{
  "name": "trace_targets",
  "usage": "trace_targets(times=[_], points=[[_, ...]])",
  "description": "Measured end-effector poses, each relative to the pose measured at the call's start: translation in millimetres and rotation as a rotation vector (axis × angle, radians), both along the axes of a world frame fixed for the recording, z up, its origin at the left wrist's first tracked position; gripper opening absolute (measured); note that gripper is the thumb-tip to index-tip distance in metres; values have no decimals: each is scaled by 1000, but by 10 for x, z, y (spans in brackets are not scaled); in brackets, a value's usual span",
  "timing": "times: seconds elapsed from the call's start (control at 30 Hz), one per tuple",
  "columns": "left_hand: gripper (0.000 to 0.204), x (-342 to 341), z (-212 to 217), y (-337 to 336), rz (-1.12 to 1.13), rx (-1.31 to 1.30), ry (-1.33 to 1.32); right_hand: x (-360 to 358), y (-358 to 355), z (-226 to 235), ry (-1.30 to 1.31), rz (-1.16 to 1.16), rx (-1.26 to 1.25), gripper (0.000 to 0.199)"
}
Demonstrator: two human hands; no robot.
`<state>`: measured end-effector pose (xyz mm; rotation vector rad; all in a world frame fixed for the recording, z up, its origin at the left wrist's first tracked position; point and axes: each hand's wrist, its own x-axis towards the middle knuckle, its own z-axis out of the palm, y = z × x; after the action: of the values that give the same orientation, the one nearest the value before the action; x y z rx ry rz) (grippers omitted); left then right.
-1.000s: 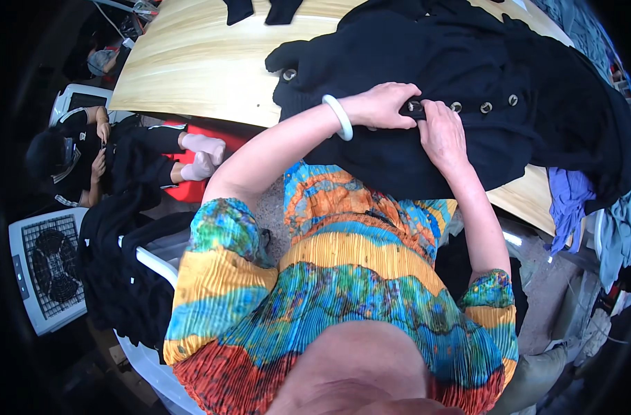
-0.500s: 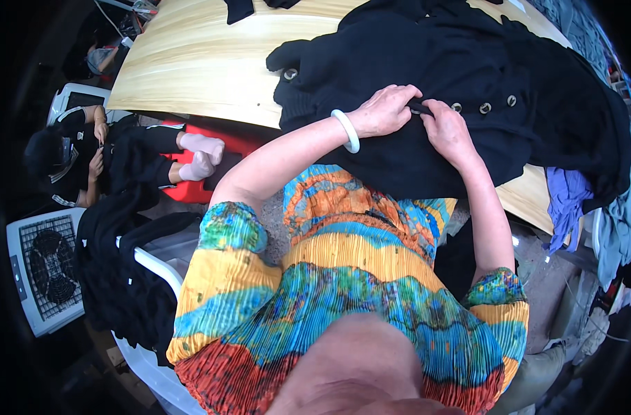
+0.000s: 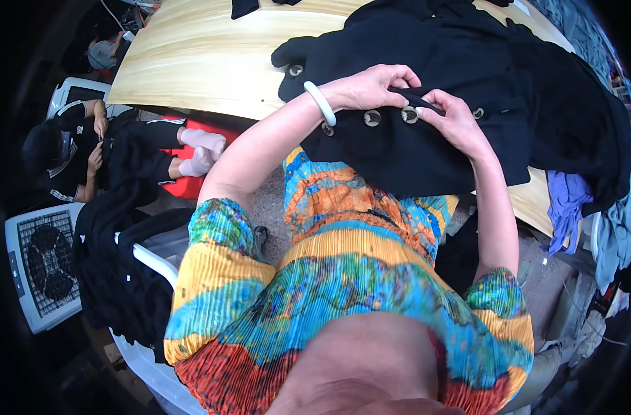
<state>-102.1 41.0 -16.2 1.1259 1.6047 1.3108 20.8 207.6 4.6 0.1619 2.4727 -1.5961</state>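
Observation:
A black cardigan (image 3: 426, 159) with large marbled buttons lies over the table's near edge, part of it hanging toward me. My left hand (image 3: 371, 86), with a pale bangle (image 3: 319, 104) at the wrist, holds a fold of the cardigan's button band between thumb and fingers. Close on its right, my right hand (image 3: 457, 124) pinches the same band, thumb tip at the edge of one button (image 3: 409, 115). Another button (image 3: 372, 118) shows below my left hand. The fabric under my fingertips is partly hidden.
The wood-grain table (image 3: 205, 62) stretches away to the left. Purple cloth (image 3: 568, 200) hangs at its right end. On the left, a co-worker (image 3: 73, 152) sits with feet on a red stool (image 3: 187, 187). Black garments (image 3: 122, 270) drape over a white chair beside me.
The button band has been turned and shifted, so more buttons now show around my hands. My left hand has moved slightly left and up; the right has moved slightly too.

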Motion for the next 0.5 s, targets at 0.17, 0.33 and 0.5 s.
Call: trace_targets(times=[0.17,0.33,0.5], points=[[36,-31,-110,-33,91,-148,19,120,128,-5,171,-7,537,27],[35,14,-98,26,46,-284,284,437,326,-83,251,-37,724,18],[26,224,0,468,271,45,776,538,298,-238,395,-64,699,15]])
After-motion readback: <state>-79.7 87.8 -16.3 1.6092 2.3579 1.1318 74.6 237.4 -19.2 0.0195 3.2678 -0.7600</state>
